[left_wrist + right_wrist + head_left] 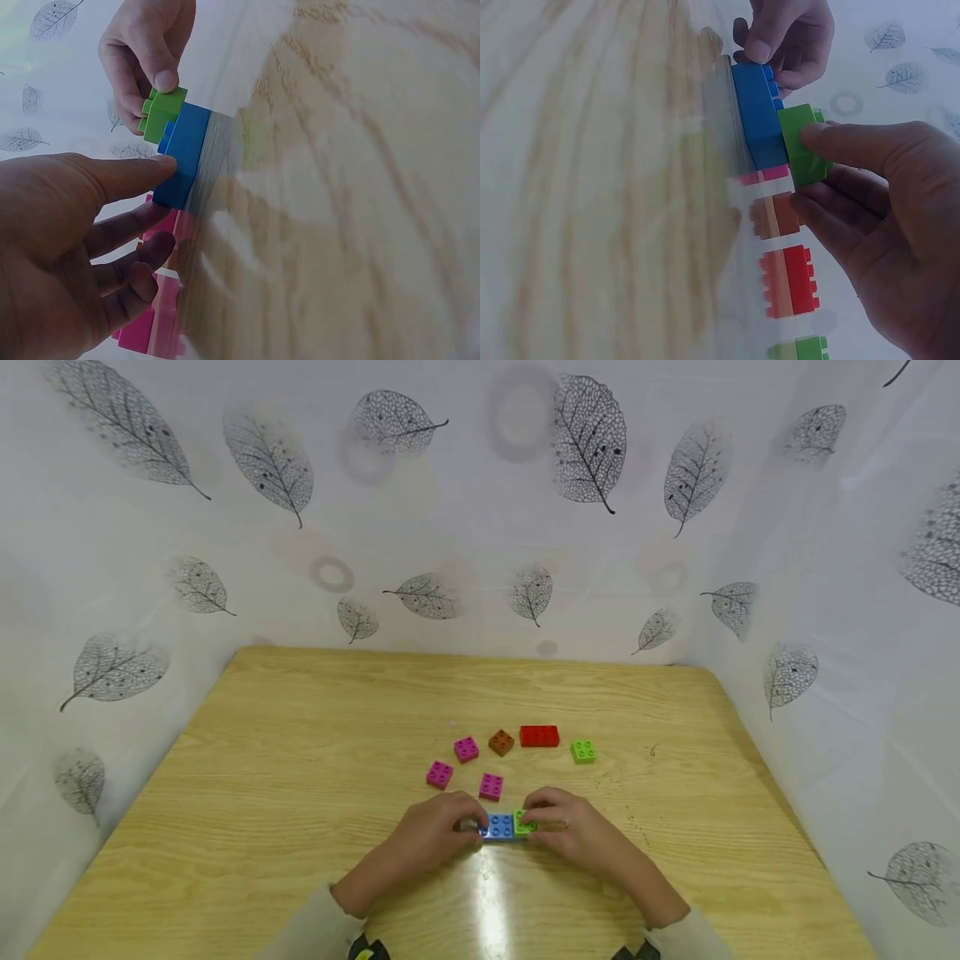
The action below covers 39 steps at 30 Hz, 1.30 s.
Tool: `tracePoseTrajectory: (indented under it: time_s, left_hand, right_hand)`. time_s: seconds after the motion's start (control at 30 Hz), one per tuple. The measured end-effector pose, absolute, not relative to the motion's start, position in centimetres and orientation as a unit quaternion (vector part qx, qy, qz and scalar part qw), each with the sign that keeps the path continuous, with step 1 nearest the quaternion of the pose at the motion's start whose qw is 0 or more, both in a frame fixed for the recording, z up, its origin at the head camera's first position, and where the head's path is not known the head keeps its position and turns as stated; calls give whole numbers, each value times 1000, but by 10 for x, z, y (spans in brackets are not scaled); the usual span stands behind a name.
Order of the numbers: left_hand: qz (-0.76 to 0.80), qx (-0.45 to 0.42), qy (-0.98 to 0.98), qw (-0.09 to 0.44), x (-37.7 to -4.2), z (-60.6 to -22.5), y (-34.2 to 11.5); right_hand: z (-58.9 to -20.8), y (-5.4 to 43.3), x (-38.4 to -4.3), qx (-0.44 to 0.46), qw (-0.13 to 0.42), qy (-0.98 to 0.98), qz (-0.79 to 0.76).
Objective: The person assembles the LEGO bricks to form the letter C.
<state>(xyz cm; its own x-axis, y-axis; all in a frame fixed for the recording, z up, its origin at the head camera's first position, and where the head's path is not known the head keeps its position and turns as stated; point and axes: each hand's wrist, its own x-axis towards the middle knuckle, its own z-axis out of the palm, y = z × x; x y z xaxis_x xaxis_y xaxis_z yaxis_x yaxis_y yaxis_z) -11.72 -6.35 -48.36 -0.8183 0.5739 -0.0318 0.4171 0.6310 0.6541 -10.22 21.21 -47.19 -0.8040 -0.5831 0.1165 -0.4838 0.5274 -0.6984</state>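
Note:
A long blue building brick (496,827) lies on the table in front of the person. The left hand (437,831) grips its left end between thumb and fingers; in the left wrist view the thumb presses the near side of the blue brick (182,161). A light green building brick (523,823) sits at the right end, over the blue one's studs. The right hand (573,831) pinches this green brick (799,154) between thumb and fingers. Whether the studs are fully pressed together cannot be told.
Beyond the hands lie magenta bricks (491,787), a brown brick (501,742), a longer red brick (539,736) and another light green brick (582,752). A white leaf-patterned cloth (465,527) surrounds the back and sides of the wooden table (300,735).

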Motion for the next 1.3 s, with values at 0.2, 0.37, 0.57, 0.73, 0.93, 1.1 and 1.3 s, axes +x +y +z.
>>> tracePoseTrajectory:
  time_s: [0.2,0.37,0.57,0.73,0.93,1.1,1.3]
  left_hand:
    - [329,270,896,130,-118,-484,-63]
    - [327,268,897,130,-119,-485,-63]
    - [333,265,895,135,-120,-485,-63]
    - [333,261,895,138,-118,-484,-63]
    - [339,258,894,136,-119,-484,-65]
    - [347,240,899,117,-124,-481,-72]
    - [346,214,911,66,-134,-474,-90]
  right_hand:
    - [-471,212,-102,-277,88,875,-388]
    - [-473,212,-102,-247,103,874,-406]
    - [-475,212,-104,-212,122,872,-425]
    - [-477,212,-104,-213,120,872,-425]
    - [-476,211,-104,-218,117,871,-425]
    - [-476,210,-104,-224,111,872,-420]
    - [-476,210,-103,-224,114,872,-421]
